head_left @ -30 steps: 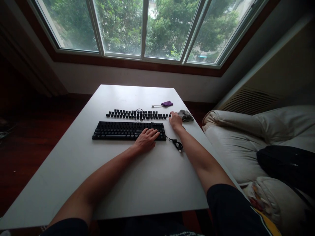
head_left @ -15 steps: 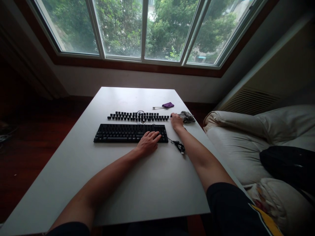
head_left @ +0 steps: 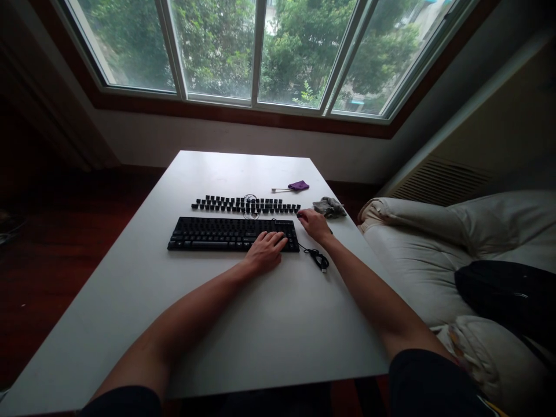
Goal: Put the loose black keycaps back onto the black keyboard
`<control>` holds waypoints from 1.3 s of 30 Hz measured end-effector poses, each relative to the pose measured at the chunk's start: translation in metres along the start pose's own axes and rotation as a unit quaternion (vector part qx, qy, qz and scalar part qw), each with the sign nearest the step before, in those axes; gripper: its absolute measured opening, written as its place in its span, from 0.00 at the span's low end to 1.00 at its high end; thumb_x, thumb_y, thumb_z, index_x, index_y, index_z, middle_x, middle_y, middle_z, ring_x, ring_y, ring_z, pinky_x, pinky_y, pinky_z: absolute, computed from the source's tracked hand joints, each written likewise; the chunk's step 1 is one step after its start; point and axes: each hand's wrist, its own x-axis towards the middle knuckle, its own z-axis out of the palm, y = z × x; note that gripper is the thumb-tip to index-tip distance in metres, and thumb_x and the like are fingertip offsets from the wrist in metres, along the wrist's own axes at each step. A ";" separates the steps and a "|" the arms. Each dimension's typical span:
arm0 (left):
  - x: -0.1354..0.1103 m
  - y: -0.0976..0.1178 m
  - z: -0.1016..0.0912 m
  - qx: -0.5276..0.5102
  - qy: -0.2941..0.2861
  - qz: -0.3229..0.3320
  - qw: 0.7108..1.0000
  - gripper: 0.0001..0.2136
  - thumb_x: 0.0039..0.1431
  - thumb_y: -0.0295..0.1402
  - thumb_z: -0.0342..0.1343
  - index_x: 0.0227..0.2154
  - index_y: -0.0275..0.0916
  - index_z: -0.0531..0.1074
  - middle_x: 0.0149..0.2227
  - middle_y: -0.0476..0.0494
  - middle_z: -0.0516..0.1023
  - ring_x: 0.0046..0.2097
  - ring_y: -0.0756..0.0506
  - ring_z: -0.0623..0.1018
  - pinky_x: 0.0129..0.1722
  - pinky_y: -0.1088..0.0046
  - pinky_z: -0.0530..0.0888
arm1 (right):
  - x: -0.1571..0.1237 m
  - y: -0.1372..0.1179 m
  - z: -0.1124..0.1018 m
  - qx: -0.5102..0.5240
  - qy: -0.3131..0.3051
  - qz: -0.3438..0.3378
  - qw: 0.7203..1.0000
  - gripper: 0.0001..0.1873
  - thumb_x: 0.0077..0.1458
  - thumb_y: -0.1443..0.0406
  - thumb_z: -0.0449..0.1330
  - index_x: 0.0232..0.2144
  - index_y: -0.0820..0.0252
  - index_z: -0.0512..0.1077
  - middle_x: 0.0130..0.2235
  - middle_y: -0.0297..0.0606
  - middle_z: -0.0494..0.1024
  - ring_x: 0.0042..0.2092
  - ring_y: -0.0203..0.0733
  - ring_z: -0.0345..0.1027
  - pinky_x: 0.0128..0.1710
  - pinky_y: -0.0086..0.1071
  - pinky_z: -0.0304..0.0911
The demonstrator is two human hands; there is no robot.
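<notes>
A black keyboard (head_left: 212, 234) lies on the white table (head_left: 217, 324) in front of me. My left hand (head_left: 266, 249) rests palm down over its right end, fingers stretched out and lying on the keys. Behind the keyboard, loose black keycaps (head_left: 243, 204) stand in two rows. Just past the right end of these rows is my right hand (head_left: 313, 223), its fingertips pinched on a small dark keycap (head_left: 299, 214). Beside the keyboard's right edge lies its coiled cable (head_left: 319, 259) with a USB plug.
A crumpled grey cloth (head_left: 330, 207) lies near the table's right edge. Farther back are a purple cloth (head_left: 299, 185) and a thin swab-like stick (head_left: 280, 190). A thin wire ring (head_left: 250, 198) shows among the keycaps. A pale sofa (head_left: 403, 249) flanks the table on the right.
My right hand has drawn back a little toward me from the end of the keycap rows, a dark keycap in its fingertips. My left hand stays on the keyboard.
</notes>
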 end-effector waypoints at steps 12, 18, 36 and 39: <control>0.000 0.002 0.005 -0.004 -0.002 -0.004 1.000 0.28 0.61 0.33 0.53 0.65 0.40 0.64 0.67 0.34 0.64 0.65 0.36 0.64 0.65 0.51 0.60 | -0.017 -0.019 -0.022 0.051 -0.097 -0.109 0.988 0.13 0.59 0.69 0.60 0.44 0.54 0.80 0.43 0.40 0.80 0.38 0.42 0.74 0.44 0.35 0.67; -0.001 0.001 0.005 0.000 0.002 -0.001 1.000 0.26 0.62 0.33 0.52 0.64 0.38 0.64 0.67 0.35 0.64 0.65 0.37 0.64 0.66 0.54 0.59 | -0.014 -0.020 -0.020 0.042 -0.087 -0.114 0.989 0.11 0.59 0.68 0.60 0.43 0.54 0.80 0.41 0.39 0.80 0.38 0.43 0.74 0.43 0.35 0.67; -0.001 0.001 0.005 -0.010 0.006 0.002 1.000 0.27 0.61 0.33 0.52 0.64 0.38 0.65 0.67 0.35 0.64 0.65 0.37 0.65 0.65 0.54 0.59 | -0.015 -0.049 -0.033 -0.157 -0.151 -0.065 0.974 0.11 0.64 0.67 0.57 0.45 0.61 0.77 0.46 0.49 0.79 0.43 0.48 0.74 0.43 0.34 0.63; 0.000 0.001 0.006 -0.011 0.005 0.001 1.000 0.27 0.61 0.33 0.53 0.64 0.38 0.65 0.67 0.35 0.64 0.65 0.36 0.65 0.65 0.54 0.60 | -0.015 -0.054 -0.037 -0.199 -0.180 -0.072 0.961 0.13 0.66 0.66 0.54 0.48 0.62 0.76 0.48 0.49 0.78 0.46 0.48 0.74 0.45 0.33 0.63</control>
